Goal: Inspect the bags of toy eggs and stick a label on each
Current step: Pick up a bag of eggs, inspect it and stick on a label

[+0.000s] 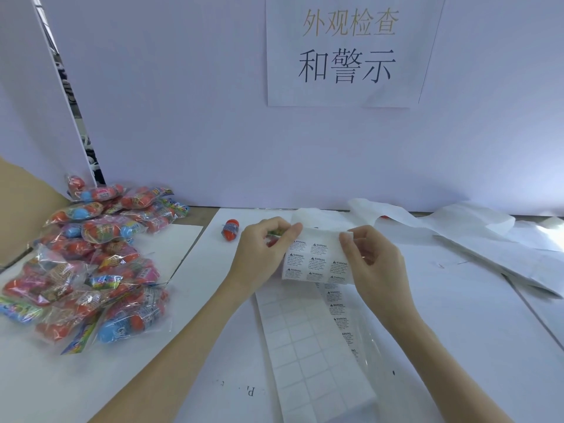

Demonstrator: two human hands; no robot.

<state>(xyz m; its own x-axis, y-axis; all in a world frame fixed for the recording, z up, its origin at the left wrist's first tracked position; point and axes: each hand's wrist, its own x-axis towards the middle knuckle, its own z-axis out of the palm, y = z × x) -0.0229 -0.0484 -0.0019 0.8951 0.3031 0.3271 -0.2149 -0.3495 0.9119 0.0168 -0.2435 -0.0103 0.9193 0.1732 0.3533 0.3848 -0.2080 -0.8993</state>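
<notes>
A heap of bagged toy eggs (88, 257) is lying at the left of the table (457, 315) — clear bags, red and blue eggs, long axes pointing every way. Just right of the heap, one loose red egg (230, 229) is resting on white paper, its long axis running roughly away from the person, slightly tilted.

At centre, the left hand (262, 248) is pinching the left upper edge of the label strip (316, 261), thumb and fingers closed on it; something colourful is showing behind its fingers, but what it is cannot be told. The strip is running lengthwise toward the person, its raised part bent up between the hands and showing printed warning labels, its lower part lying flat on the table with mostly blank cells.

The right hand (370, 261) is gripping the strip's right upper edge, fingertips clamped on the paper.

At far right, crumpled white sheets (488, 236) are lying on the table. A printed sign (348, 50) is hanging on the white backboard above.
</notes>
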